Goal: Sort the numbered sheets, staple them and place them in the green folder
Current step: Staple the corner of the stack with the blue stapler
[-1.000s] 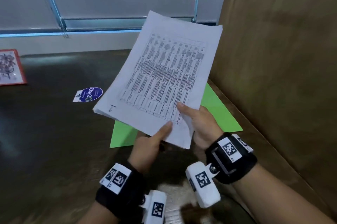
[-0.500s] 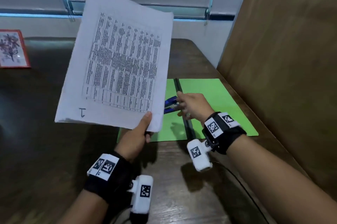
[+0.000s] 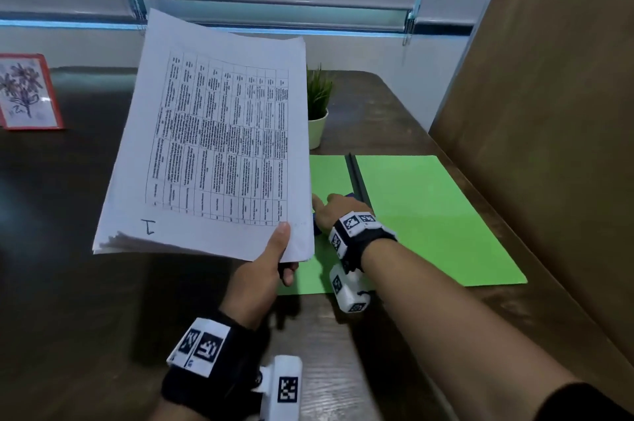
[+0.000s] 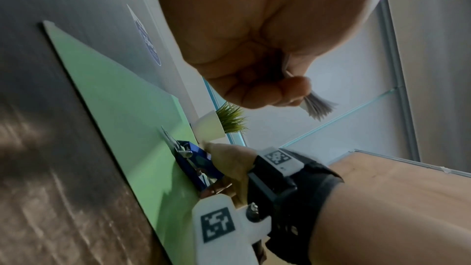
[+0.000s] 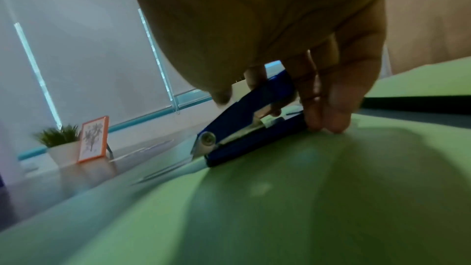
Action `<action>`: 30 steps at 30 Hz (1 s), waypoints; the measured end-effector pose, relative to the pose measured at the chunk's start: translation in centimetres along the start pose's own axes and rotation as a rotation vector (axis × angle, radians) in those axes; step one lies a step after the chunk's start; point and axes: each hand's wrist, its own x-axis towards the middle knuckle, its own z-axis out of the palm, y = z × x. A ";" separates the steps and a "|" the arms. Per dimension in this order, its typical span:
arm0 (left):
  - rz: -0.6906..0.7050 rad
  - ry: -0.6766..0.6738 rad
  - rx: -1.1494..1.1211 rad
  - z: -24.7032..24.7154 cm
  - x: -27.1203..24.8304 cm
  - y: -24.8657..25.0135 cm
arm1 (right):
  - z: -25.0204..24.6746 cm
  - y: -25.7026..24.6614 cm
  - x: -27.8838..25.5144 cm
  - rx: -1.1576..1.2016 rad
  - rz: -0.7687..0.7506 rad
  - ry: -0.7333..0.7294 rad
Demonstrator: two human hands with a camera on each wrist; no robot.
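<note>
My left hand (image 3: 271, 262) pinches the near right corner of a stack of printed sheets (image 3: 212, 136) and holds it up above the dark table; the top sheet bears a handwritten 1. In the left wrist view the stack's corner (image 4: 318, 106) fans out past my fingers. The green folder (image 3: 429, 214) lies open flat on the table at the right. My right hand (image 3: 338, 211) reaches down onto its left leaf and grips a blue stapler (image 5: 252, 122), fingers and thumb curled round it. The stapler (image 4: 196, 162) rests on the folder with its jaws apart.
A small potted plant (image 3: 317, 111) stands just behind the folder. A red-framed flower picture (image 3: 25, 91) stands at the far left. A brown partition wall (image 3: 549, 111) closes off the right side. A blue round sticker (image 4: 146, 37) lies on the table.
The left hand has lifted the stack off to the left alone. The right hand let go of the sheets, reached down to the folder and closed on the blue stapler.
</note>
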 end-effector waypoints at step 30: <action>-0.097 -0.065 0.022 6.2 -7.8 0.0 | -0.1 11.4 -17.4 1.444 0.127 -0.009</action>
